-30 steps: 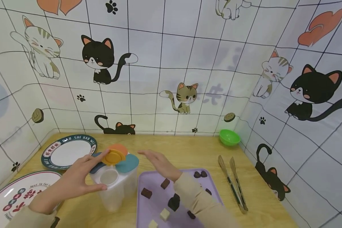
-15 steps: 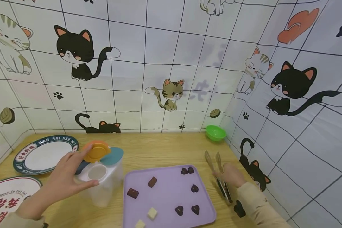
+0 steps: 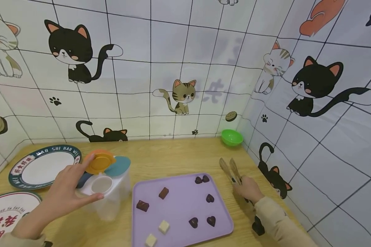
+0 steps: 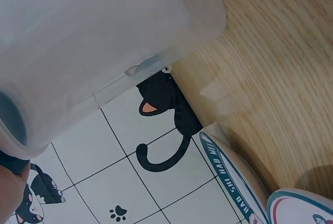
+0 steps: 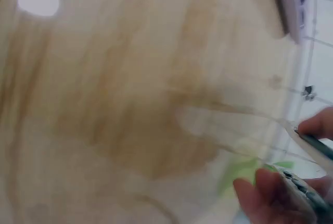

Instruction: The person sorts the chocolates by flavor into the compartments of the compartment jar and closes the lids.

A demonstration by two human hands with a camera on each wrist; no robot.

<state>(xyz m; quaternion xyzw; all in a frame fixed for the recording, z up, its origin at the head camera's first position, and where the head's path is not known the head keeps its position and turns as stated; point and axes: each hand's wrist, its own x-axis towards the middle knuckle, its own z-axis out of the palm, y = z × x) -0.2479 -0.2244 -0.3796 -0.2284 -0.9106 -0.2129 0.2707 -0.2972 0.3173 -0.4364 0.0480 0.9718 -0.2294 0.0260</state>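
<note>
My left hand (image 3: 91, 179) holds a clear plastic container (image 3: 111, 197) from its left side, thumb on the front rim and a finger against its raised orange lid (image 3: 100, 163). A teal lid (image 3: 120, 165) sits beside that one. The left wrist view is filled by the container's wall (image 4: 93, 41). My right hand (image 3: 242, 187) grips the wooden tongs (image 3: 229, 168) lying on the table, right of the purple tray (image 3: 179, 206). In the blurred right wrist view my fingers (image 5: 260, 193) pinch the tongs' arms (image 5: 315, 145). Dark chocolates (image 3: 163, 192) and white pieces (image 3: 164, 226) are scattered on the tray.
Two printed plates, one (image 3: 43, 166) at the back left and one (image 3: 6, 212) at the near left, lie on the wooden table (image 3: 173, 157). A green bowl (image 3: 232, 137) sits in the back right corner. Cat-patterned walls close in the back and right.
My right hand left the spot beside the container, crossed over the tray to the right, and took hold of the tongs. The left hand stayed on the container.
</note>
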